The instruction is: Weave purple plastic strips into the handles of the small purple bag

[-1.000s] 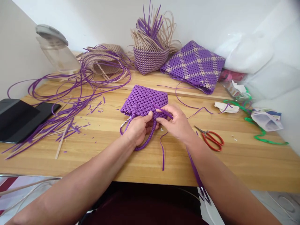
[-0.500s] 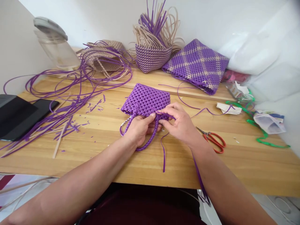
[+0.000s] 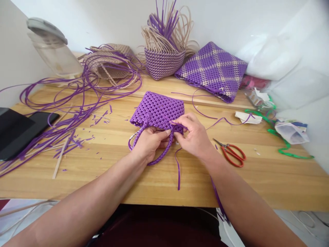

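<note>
A small purple woven bag (image 3: 161,108) lies on the wooden table (image 3: 108,178), its opening edge towards me. A braided purple handle (image 3: 164,153) loops from that edge. My left hand (image 3: 153,140) reaches through the loop, thumb and fingers closed on the bag's edge beside the handle's base. Opposite it, my right hand (image 3: 191,133) pinches a thin purple strip (image 3: 180,125) at the same spot. The strip's far part hangs below my right forearm over the table's front. Another strip end (image 3: 179,171) lies on the table below the bag.
Red-handled scissors (image 3: 232,154) lie right of my right hand. Coiled purple strips (image 3: 87,82) and cut scraps spread left, near a black phone (image 3: 41,123). Behind stand a half-woven basket (image 3: 164,61), a plaid purple bag (image 3: 216,70) and a tilted clear jar (image 3: 55,56).
The whole view has shifted slightly, so things sit a little further left. My left thumb has slid slightly towards the handle's base; both hands keep their grips.
</note>
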Demonstrator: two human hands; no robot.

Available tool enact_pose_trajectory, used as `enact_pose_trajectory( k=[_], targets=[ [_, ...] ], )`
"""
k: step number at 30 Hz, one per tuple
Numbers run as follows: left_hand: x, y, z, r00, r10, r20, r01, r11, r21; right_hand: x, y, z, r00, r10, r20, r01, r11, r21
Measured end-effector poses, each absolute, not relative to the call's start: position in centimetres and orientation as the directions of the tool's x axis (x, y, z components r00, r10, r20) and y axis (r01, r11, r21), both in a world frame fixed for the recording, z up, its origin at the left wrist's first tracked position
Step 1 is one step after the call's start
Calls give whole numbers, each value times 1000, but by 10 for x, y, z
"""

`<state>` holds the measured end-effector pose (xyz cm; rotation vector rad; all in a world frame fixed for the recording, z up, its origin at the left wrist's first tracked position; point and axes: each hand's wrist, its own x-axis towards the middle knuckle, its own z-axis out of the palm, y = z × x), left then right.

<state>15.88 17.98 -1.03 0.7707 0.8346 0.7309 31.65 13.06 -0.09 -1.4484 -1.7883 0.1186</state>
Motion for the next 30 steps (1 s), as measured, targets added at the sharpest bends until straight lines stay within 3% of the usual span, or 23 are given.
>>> enact_pose_trajectory(
  k=[6, 14, 22, 30],
  targets=[
    [157, 181, -8, 495, 768, -407, -147, 536, 832, 324, 132, 2, -48, 881, 471, 741, 348, -574],
    [159, 179, 0, 458, 747, -481, -121, 588, 800, 316, 131, -3, -25, 842, 539, 790, 347, -505],
    [157, 177, 2, 555, 733, -394, -129, 543, 830, 317, 133, -5, 30, 846, 533, 766, 323, -556],
    [155, 177, -12, 528, 792, -306, 7, 356, 934, 312, 136, -15, -48, 832, 552, 881, 296, -369]
  ],
)
